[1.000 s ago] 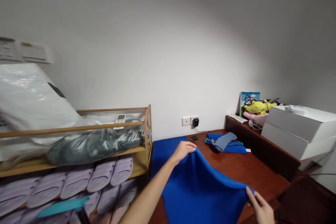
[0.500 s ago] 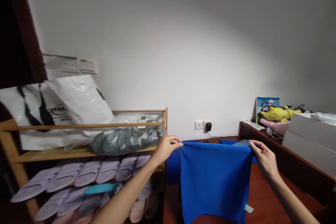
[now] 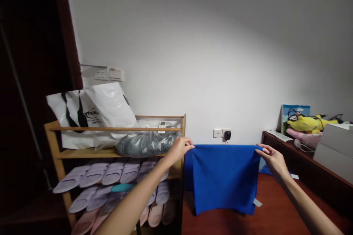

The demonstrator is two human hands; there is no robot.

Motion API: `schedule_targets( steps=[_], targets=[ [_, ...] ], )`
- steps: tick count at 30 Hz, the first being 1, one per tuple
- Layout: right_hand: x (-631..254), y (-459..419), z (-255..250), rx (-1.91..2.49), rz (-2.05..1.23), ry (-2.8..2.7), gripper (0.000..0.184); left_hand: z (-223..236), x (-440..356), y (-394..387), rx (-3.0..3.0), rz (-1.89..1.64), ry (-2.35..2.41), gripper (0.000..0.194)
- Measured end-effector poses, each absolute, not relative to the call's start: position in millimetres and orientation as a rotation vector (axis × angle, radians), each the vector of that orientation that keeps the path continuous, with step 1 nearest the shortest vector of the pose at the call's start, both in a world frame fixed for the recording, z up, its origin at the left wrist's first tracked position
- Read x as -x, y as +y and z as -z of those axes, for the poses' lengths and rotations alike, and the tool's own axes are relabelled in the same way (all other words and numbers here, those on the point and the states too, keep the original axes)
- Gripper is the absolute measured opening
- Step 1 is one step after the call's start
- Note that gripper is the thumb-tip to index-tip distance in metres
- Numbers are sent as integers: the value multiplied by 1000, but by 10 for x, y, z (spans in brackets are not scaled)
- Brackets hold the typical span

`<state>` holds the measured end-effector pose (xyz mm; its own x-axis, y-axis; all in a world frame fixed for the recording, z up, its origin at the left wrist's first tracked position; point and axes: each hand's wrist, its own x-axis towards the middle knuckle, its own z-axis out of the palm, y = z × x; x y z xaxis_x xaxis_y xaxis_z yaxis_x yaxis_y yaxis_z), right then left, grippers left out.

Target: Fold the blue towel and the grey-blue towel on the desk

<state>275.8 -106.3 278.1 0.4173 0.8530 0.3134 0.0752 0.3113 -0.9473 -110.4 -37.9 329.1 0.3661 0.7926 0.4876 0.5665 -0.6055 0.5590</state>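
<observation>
A blue cloth (image 3: 224,178) hangs stretched between my two hands, its top edge nearly level. My left hand (image 3: 180,149) pinches its upper left corner between thumb and fingers. The upper right corner is pinched by my right hand (image 3: 271,157). A small white tag (image 3: 257,202) sticks out from the cloth's lower right edge. The lower hem hangs over a reddish-brown wooden table (image 3: 215,224). More blue fabric (image 3: 188,172) shows behind the cloth on the left, and some lies behind my right hand, mostly hidden.
To the left stands a wooden rack (image 3: 52,143) with white bags (image 3: 109,104), a plastic-wrapped dark bundle (image 3: 143,146) and several rows of slippers (image 3: 95,173). On a raised ledge at right lie a yellow plush toy (image 3: 306,123) and white boxes (image 3: 335,150). A black plug (image 3: 227,135) sits in the wall.
The view has shifted left, so the rack appears farther right. The cloth's lower hem has come up into view above the table. Both hands keep their pinch on the corners.
</observation>
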Motion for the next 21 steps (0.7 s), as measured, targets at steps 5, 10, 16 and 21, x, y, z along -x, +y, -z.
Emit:
schedule_targets(
  steps=[5,10,16,21],
  targets=[
    [-2790,-1041,-2858,1273,-511,-1123,58,-3267,1151,-357,-2462,-1036,1194,17],
    [-2914,-1139,-2901,1337,-455,-1156,52,-3266,1197,-444,-2616,-883,1115,19],
    [-3114,-1257,-2911,1457,-309,-1360,51,-3235,1194,-534,-2768,-773,1068,23],
    [-3135,-1520,-3101,1567,-181,-1458,44,-3338,1236,-701,-2876,-716,1012,23]
  ],
)
